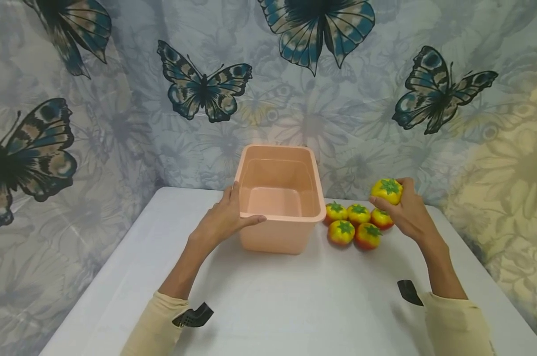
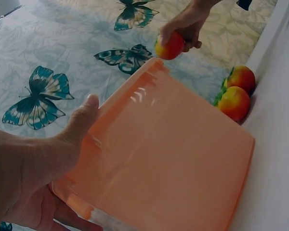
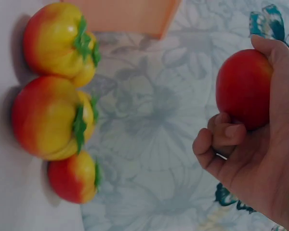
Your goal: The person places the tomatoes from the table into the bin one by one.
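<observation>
A deep peach-coloured plastic tub (image 1: 272, 235) stands upright on the table. My left hand (image 1: 219, 220) grips its rim at the near left corner, thumb along the front edge and fingers on the left side; the left wrist view shows the tub's wall close up. To the right of the tub, my right hand (image 1: 408, 212) holds a red and yellow tomato (image 1: 387, 190) above the table, its green leafy top facing up. In the right wrist view the held tomato (image 3: 243, 89) shows its red underside. Several similar tomatoes (image 1: 341, 232) sit grouped between the tub and my right hand.
A white-covered table (image 1: 268, 301) lies beneath everything. Behind it hangs a patterned cloth (image 1: 312, 118) printed with butterflies and flowers, close to the table's far edge. Dark straps or devices (image 1: 193, 315) show near both sleeve cuffs.
</observation>
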A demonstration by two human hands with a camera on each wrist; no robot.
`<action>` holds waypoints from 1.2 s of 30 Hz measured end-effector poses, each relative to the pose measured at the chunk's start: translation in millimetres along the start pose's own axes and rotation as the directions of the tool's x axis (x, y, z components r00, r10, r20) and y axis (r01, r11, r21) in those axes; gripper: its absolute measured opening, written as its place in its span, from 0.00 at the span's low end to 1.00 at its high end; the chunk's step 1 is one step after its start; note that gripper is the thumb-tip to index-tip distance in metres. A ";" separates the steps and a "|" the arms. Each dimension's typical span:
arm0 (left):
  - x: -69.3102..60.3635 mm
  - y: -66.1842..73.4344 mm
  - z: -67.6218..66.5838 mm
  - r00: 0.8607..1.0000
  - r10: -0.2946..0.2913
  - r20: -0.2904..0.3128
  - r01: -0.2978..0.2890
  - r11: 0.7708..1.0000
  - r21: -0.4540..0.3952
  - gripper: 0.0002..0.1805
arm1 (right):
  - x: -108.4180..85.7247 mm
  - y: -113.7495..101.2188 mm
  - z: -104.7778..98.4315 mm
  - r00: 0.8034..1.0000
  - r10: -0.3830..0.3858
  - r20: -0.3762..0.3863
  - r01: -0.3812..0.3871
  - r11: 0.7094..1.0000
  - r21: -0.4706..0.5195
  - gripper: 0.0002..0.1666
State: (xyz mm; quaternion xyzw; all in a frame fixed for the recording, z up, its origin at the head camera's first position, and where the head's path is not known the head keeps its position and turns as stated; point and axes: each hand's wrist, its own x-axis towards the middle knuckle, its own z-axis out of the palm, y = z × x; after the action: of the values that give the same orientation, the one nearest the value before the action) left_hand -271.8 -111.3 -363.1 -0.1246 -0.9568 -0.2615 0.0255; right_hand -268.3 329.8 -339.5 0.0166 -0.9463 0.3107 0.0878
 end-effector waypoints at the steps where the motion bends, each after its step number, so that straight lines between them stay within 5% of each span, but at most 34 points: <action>1: 0.2 0.2 0.1 1.000 0.002 -0.002 -0.002 1.000 0.001 0.72 | 0.2 -3.5 0.1 1.000 -0.004 0.006 0.004 1.000 0.004 0.55; 16: -2.7 -1.9 -1.9 1.000 0.005 -0.014 -0.004 1.000 0.027 0.72 | 13.5 -70.1 21.7 0.989 -0.128 0.078 0.121 0.989 0.081 0.54; 28: -2.4 0.9 -0.9 1.000 0.014 -0.022 -0.014 1.000 0.012 0.71 | 21.6 -109.3 53.3 0.968 -0.239 0.076 0.241 0.970 -0.015 0.56; 36: -1.1 0.2 0.0 1.000 0.018 -0.023 -0.018 1.000 0.000 0.71 | 29.9 -125.7 79.0 0.913 -0.405 0.043 0.403 0.914 0.057 0.49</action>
State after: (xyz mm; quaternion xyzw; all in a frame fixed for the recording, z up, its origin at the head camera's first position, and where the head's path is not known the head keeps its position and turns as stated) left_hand -270.7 -111.4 -363.1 -0.1304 -0.9552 -0.2628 0.0387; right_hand -299.2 182.4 -323.3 0.2221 -0.9169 0.3075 0.1243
